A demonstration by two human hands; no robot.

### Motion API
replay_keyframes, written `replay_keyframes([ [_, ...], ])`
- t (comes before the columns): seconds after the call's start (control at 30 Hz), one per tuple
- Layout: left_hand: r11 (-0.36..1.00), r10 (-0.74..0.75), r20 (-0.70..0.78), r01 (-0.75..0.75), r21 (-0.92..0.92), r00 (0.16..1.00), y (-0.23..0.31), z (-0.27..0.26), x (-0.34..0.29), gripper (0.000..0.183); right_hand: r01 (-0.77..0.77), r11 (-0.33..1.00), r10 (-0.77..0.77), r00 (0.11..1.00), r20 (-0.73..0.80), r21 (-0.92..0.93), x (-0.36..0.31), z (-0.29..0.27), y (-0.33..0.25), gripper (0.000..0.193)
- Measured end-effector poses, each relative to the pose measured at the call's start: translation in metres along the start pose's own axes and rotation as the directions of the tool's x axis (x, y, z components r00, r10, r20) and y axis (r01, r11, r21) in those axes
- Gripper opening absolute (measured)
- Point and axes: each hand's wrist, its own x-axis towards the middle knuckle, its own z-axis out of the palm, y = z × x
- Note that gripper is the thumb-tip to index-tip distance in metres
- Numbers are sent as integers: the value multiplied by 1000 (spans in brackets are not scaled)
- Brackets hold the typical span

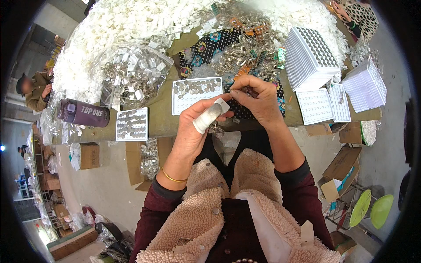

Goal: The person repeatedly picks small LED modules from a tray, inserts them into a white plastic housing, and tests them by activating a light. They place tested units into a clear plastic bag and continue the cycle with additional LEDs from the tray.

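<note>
My left hand [189, 131] is closed over the near edge of the table, its thumb in a white wrap [206, 119] that is greyed near the tip. Between its thumb and fingers is a small white square piece [223, 105]. A shiny metal ring-like part [216, 129] hangs just under that hand. My right hand [262, 101] pinches close to the left fingertips; what its fingers hold is too small to make out. Just beyond the left hand lies a white tray [176, 106] with several round silvery discs [197, 87].
Loose metal keyring parts [245, 55] are heaped on a dotted cloth [193, 55]. White pieces [109, 26] cover the far table. Stacked white trays [309, 57] stand right; a purple bottle [83, 113], another disc tray [118, 133] and a clear bag [160, 61] lie left. Two people are farther off.
</note>
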Motion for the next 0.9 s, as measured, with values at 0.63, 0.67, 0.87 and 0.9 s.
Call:
replay_keyframes([
  [0.63, 978, -155, 67, 163, -133, 986, 0, -8, -1, 28, 141, 987, -121, 968, 220, -79, -1, 1, -20, 7],
  [0.67, 982, -158, 57, 163, -95, 986, 0, -7, -1, 28, 130, 988, -108, 968, 226, -88, -1, 0, -21, 7],
  [0.87, 981, -177, 50, 180, -69, 983, 3, -8, -2, 27, 140, 986, -115, 963, 245, -87, -2, 3, -23, 6],
  [0.9, 982, -169, 45, 172, -76, 985, 3, -8, -2, 27, 168, 982, -142, 957, 253, -86, -2, 4, -22, 5],
])
